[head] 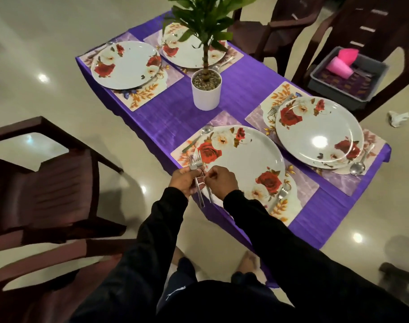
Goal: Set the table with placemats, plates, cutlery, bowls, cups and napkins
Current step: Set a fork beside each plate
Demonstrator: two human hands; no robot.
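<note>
Cutlery step in hand: bundle of steel forks [196, 176] gripped by left hand [187, 181] beside nearest rose-patterned plate [243, 164]; one piece pinched by right hand [219, 183]. Next, likely: separation, placement on floral placemat [187, 152].

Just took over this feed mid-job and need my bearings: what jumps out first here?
The purple tablecloth with four rose-patterned plates on placemats catches the eye, with a potted plant at its centre. At the near edge, the left hand grips a bundle of forks while the right hand pinches at them. Pink cups wait in a grey tub on the far right chair.
</note>
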